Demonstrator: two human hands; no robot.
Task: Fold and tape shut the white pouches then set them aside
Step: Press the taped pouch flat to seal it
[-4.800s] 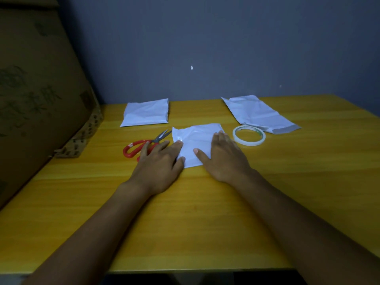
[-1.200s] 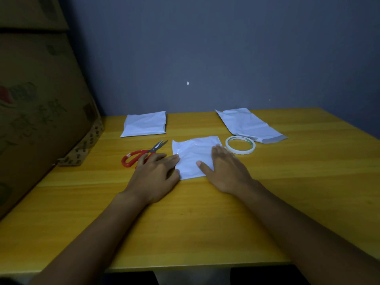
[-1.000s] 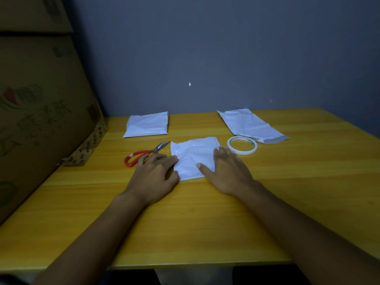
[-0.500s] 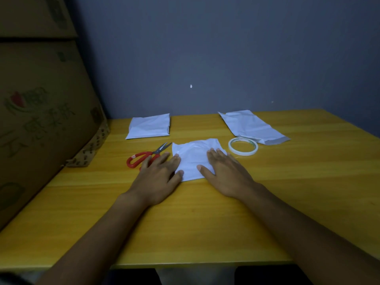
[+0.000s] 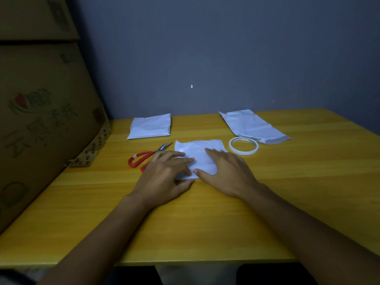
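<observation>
A folded white pouch [image 5: 198,154] lies flat in the middle of the yellow table [image 5: 287,192]. My left hand [image 5: 166,177] rests on its left edge with fingers spread, and my right hand [image 5: 228,173] presses flat on its right half. A roll of clear tape [image 5: 243,148] lies just right of the pouch. Red-handled scissors [image 5: 144,158] lie to its left, partly under my left fingers. Another folded white pouch [image 5: 151,129] sits at the back left. An unfolded white pouch [image 5: 253,126] lies at the back right.
Large cardboard boxes [image 5: 41,120] stand stacked along the table's left side. A grey wall [image 5: 205,58] closes off the back. Bare tabletop stretches to the right and toward the near edge [image 5: 205,261].
Both hands have slid slightly inward over the folded pouch, the left fingers now further onto its left edge. The view has shifted a little.
</observation>
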